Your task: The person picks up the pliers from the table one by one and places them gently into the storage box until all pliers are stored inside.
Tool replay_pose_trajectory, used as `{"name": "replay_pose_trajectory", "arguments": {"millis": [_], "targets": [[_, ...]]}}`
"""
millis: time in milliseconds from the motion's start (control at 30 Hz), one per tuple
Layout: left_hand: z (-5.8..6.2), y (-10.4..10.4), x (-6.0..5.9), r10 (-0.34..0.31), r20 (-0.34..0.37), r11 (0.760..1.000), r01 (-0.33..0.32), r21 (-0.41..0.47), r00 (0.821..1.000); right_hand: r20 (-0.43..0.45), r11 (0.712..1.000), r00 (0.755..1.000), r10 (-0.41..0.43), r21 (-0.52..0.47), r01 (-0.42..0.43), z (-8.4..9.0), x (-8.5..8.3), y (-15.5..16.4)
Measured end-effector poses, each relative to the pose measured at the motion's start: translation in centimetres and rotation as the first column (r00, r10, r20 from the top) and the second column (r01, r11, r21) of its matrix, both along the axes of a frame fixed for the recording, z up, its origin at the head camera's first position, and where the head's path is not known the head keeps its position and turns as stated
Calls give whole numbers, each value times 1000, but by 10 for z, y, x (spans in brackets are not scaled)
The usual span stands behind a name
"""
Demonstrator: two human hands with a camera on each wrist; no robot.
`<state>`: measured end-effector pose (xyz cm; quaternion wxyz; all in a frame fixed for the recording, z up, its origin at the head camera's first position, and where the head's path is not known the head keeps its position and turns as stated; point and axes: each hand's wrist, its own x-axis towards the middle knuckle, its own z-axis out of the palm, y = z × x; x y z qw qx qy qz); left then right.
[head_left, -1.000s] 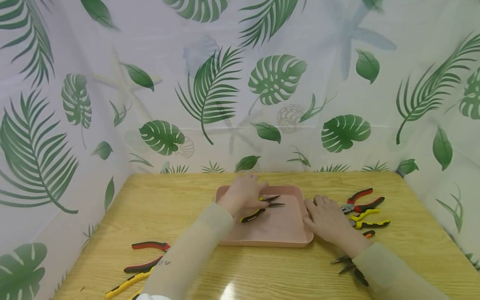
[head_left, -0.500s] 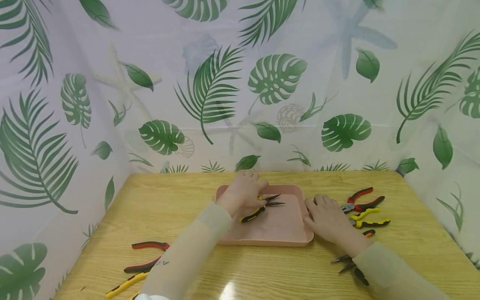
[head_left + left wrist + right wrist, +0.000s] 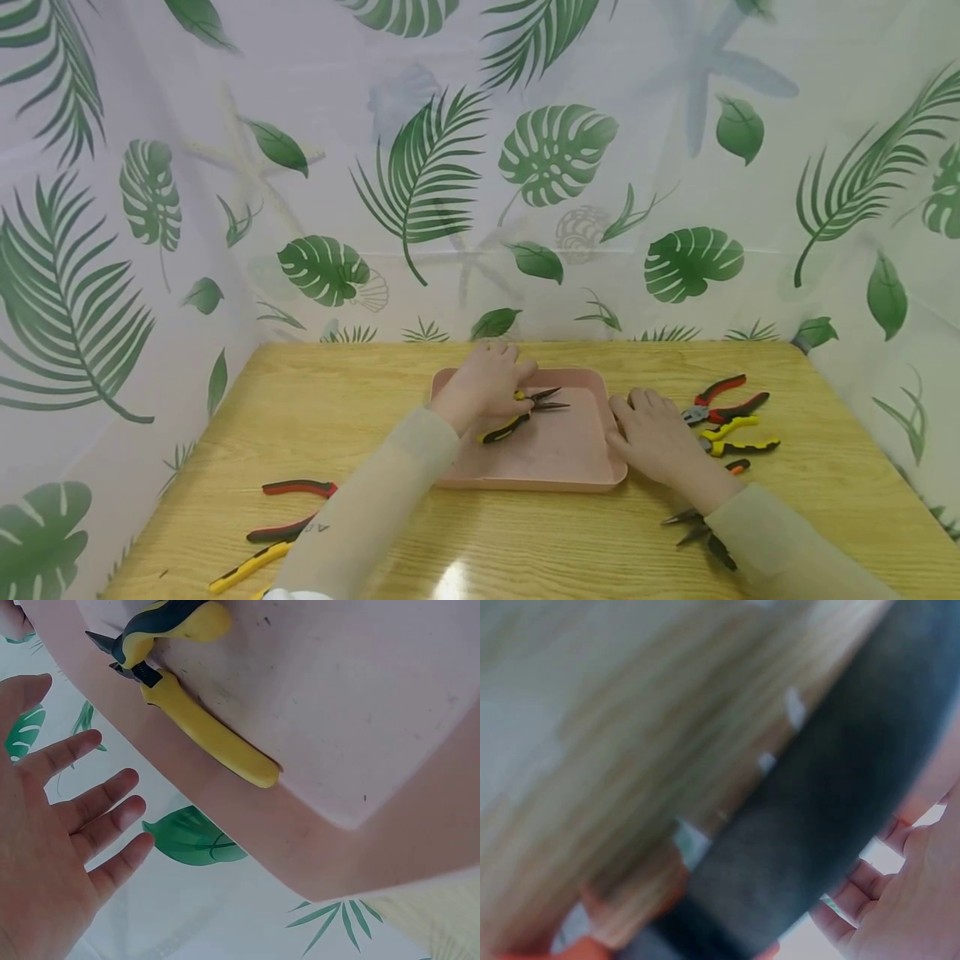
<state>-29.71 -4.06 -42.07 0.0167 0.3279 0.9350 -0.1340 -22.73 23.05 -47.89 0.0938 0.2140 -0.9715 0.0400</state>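
Note:
Needle-nose pliers [image 3: 506, 429] with yellow and black handles lie in a shallow pink tray [image 3: 555, 479], jaws spread and pointing right. Over them hovers my left hand [image 3: 483, 387], hiding part of the handles in the head view. In the left wrist view that hand [image 3: 45, 825] has its fingers relaxed and spread, apart from the pliers [image 3: 217, 739], by the tray's wall [image 3: 225, 814]. My right hand [image 3: 656, 437] holds the tray's right rim, thumb over the edge and fingers outside. In the right wrist view its bent fingers [image 3: 862, 892] are partly hidden by a blurred dark handle [image 3: 802, 795].
Right of the tray lie red-black pliers [image 3: 723, 402], yellow-black pliers [image 3: 738, 437] and dark-jawed pliers [image 3: 701, 525] under the right wrist. Red-black pliers [image 3: 288, 529] and yellow-handled pliers [image 3: 251, 567] lie front left, partly behind the left forearm. A leaf-print curtain [image 3: 450, 217] encloses the wooden table [image 3: 480, 550].
Hands, tray and pliers stay almost in place. The left forearm shifts very slightly left, and the head view tilts a little.

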Motion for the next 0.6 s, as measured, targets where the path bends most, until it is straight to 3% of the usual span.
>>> {"name": "replay_pose_trajectory", "arguments": {"millis": [600], "targets": [[4, -15, 2, -10, 5, 996, 10, 89, 1000, 3, 1000, 1000, 4, 4, -4, -2, 0, 2]]}}
